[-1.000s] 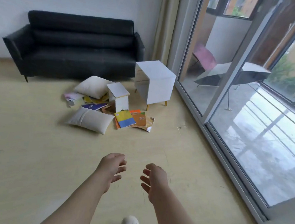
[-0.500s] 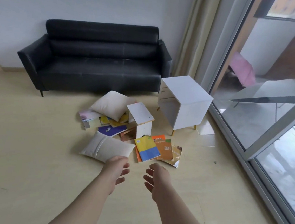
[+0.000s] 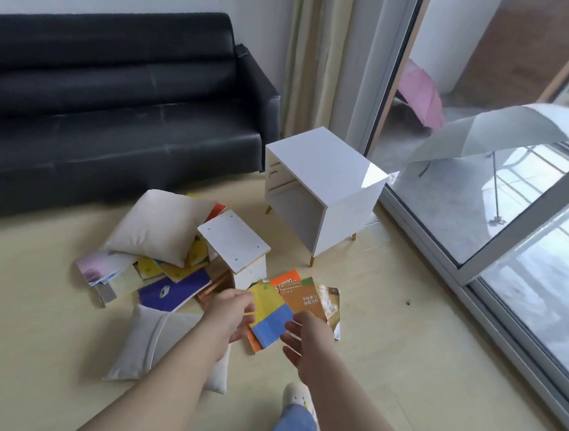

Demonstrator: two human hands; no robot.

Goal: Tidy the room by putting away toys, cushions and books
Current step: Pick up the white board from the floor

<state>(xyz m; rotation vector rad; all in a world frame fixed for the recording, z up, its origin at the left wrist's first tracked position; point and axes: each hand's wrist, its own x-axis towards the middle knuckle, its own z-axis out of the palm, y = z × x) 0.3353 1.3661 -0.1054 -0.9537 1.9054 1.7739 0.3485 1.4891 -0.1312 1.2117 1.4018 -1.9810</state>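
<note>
Outstretched over floor clutter: left hand (image 3: 229,317), right hand (image 3: 303,340), both empty, fingers loosely spread | books (image 3: 269,313) strewn on floor beside white cabinet (image 3: 326,191) | near cushion (image 3: 148,344) under left forearm | far cushion (image 3: 158,225) before black sofa (image 3: 114,97)

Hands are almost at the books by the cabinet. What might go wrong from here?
1. The yellow-and-blue book overlaps the brown book in a loose fan; lifting one may scatter the others.
2. The loose drawer stands just behind them, so the left hand could knock it.
3. The near cushion lies beside the foot: a possible trip.
</note>
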